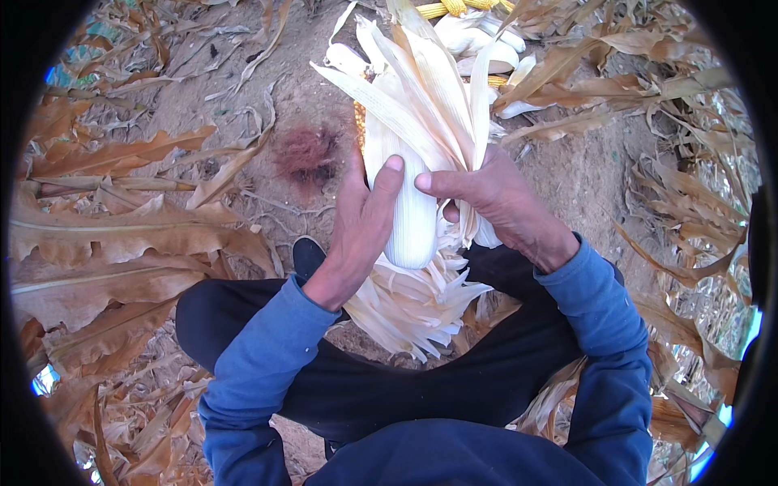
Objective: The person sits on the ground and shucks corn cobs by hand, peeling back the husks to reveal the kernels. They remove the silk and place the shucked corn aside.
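An ear of corn (pixel 413 219) with pale husk lies between my two hands, its rounded end towards me. My left hand (pixel 368 209) grips it from the left, thumb on the husk; yellow kernels show along the ear's upper left side. My right hand (pixel 486 194) pinches a bunch of loosened husk leaves (pixel 444 103) at the ear's right side, thumb pointing left. The leaves fan out upwards past my hands. Below the ear, between my legs, lies a pile of stripped husks (pixel 407 297).
Yellow corn cobs (pixel 456 7) and more husked ears (pixel 492 58) lie on the soil beyond my hands. Reddish-brown corn silk (pixel 307 152) sits on the ground at left. Dry corn leaves (pixel 121 225) line both sides. My crossed legs and a dark shoe (pixel 308 255) are close below.
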A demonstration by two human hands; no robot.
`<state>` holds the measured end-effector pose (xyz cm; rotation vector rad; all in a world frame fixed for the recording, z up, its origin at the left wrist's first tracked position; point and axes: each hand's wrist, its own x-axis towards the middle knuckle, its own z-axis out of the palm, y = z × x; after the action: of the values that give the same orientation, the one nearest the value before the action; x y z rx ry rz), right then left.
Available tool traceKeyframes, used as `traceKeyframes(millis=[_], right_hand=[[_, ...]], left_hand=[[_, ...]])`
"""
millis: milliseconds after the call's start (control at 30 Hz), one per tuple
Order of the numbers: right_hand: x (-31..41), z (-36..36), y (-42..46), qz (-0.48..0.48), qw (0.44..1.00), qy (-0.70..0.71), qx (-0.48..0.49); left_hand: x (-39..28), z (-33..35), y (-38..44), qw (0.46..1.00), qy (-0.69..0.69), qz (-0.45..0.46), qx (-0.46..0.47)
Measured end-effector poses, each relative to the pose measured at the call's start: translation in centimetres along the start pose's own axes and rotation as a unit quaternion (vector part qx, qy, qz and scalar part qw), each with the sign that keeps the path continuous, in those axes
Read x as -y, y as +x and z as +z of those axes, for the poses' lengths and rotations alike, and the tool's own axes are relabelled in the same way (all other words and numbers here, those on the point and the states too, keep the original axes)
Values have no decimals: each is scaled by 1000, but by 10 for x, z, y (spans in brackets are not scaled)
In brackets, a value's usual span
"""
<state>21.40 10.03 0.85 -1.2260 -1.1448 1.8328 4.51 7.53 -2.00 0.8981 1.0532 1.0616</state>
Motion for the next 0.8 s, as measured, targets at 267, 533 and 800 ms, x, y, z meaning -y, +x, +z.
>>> traceKeyframes(millis=[267, 533, 800], right_hand=[[-12, 17, -11, -11, 990, -123, -64], [-16, 18, -12, -39, 973, -209, -90], [3, 20, -16, -18, 970, -217, -109]], left_hand=[[5, 2, -3, 996, 31, -53, -72], [7, -1, -5, 990, -87, -85, -69], [-2, -3, -7, 993, -85, -69, -34]])
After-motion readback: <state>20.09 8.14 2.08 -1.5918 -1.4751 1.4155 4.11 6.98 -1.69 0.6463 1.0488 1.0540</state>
